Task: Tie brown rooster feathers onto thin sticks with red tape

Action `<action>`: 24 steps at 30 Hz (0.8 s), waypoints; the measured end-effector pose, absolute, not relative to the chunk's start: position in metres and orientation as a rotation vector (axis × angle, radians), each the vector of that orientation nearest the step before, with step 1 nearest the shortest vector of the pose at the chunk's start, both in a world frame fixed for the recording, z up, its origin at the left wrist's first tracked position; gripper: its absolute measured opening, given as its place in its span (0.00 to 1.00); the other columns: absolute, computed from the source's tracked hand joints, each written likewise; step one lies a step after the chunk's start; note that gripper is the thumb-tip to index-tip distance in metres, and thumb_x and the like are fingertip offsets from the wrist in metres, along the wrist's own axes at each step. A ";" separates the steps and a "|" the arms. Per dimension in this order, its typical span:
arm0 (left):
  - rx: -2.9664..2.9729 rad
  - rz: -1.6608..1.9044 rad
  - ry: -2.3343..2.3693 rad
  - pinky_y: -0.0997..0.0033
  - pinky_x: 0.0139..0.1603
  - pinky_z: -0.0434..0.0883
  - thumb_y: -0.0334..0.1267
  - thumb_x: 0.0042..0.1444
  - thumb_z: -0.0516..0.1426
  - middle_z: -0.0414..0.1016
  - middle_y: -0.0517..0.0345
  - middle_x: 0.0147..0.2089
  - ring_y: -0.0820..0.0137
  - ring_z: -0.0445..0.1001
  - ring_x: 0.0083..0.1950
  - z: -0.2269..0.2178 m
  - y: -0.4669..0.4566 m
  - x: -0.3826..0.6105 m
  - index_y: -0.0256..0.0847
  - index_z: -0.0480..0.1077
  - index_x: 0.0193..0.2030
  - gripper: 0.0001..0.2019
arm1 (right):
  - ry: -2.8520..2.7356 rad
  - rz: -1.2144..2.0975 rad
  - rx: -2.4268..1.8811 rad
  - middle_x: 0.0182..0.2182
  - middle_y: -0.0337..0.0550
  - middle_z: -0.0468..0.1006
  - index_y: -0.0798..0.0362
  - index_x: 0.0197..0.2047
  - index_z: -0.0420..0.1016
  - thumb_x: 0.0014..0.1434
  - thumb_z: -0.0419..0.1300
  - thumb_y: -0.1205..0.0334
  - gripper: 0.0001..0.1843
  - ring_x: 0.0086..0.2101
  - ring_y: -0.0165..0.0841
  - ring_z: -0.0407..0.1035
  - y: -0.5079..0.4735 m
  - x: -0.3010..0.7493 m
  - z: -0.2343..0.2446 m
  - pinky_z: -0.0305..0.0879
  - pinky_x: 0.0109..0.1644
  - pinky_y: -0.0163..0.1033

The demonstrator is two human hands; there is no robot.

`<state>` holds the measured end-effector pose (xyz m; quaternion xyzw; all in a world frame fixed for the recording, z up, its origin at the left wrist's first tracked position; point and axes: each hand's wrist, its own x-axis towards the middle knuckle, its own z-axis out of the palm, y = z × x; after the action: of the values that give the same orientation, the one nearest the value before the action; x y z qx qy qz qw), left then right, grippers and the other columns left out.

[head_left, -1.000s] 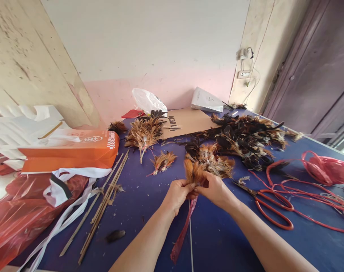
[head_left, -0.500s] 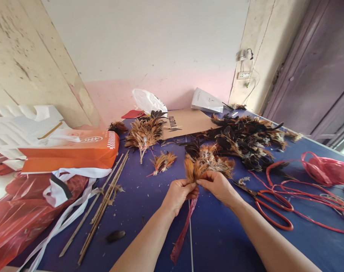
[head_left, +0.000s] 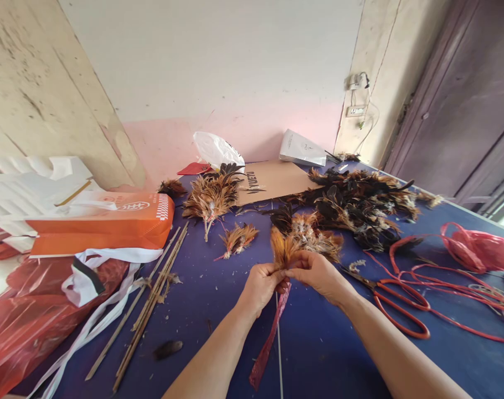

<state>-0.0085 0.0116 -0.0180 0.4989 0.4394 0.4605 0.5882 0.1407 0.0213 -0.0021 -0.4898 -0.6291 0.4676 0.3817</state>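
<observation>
Both my hands meet at the base of a small bunch of orange-brown feathers [head_left: 282,246]. My left hand [head_left: 260,285] pinches the quill ends between thumb and fingers. Beside it, my right hand [head_left: 316,277] is closed with its fingertips at the same spot; the exact hold is partly hidden. A strip of pink plastic ribbon [head_left: 271,343] hangs down from under my left fingers to the table. Just beyond lies a pile of brown feathers [head_left: 318,241]. A small tied feather bunch [head_left: 238,239] rests to the left.
Red-handled scissors [head_left: 395,302] and a tangle of pink ribbon [head_left: 480,249] lie at right. Dark feathers [head_left: 360,205] are heaped behind. Thin sticks [head_left: 152,305], an orange bag [head_left: 102,221] and a red plastic bag [head_left: 48,321] are at left. Cardboard [head_left: 277,180] lies near the wall.
My right fingers have shifted slightly left and closer to my left fingertips at the feather base. Otherwise the things on the table stay put.
</observation>
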 end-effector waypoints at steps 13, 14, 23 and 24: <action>1.479 0.984 1.000 0.75 0.23 0.62 0.47 0.49 0.55 0.66 0.59 0.19 0.75 0.64 0.20 -0.025 0.010 -0.010 0.34 0.69 0.20 0.16 | -1.737 1.026 -1.248 0.23 0.39 0.75 0.56 0.27 0.74 0.45 0.60 0.57 0.10 0.26 0.32 0.67 0.020 0.138 -0.001 0.61 0.29 0.33; 1.505 0.982 1.002 0.75 0.23 0.62 0.46 0.49 0.54 0.66 0.59 0.19 0.75 0.64 0.20 -0.025 0.010 -0.010 0.35 0.69 0.20 0.16 | -1.753 0.990 -1.260 0.23 0.40 0.76 0.56 0.27 0.74 0.45 0.59 0.57 0.10 0.26 0.32 0.67 0.020 0.138 -0.002 0.61 0.28 0.33; 1.578 0.937 0.947 0.75 0.26 0.63 0.46 0.52 0.51 0.66 0.59 0.21 0.74 0.64 0.23 -0.020 0.009 -0.009 0.35 0.69 0.24 0.16 | -1.764 0.857 -1.367 0.21 0.40 0.74 0.57 0.26 0.72 0.47 0.57 0.57 0.11 0.23 0.30 0.65 0.020 0.141 0.003 0.59 0.25 0.32; 1.571 0.923 0.937 0.74 0.27 0.63 0.47 0.52 0.51 0.67 0.58 0.22 0.74 0.64 0.23 -0.020 0.009 -0.010 0.34 0.70 0.25 0.17 | -1.768 0.875 -1.359 0.21 0.40 0.75 0.57 0.26 0.72 0.47 0.57 0.58 0.11 0.23 0.30 0.65 0.019 0.142 0.004 0.59 0.25 0.32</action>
<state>-0.0097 0.0085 -0.0198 0.6553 0.3907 0.3849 0.5194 0.1419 0.0193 0.0041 -0.5282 -0.6874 0.3400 0.3645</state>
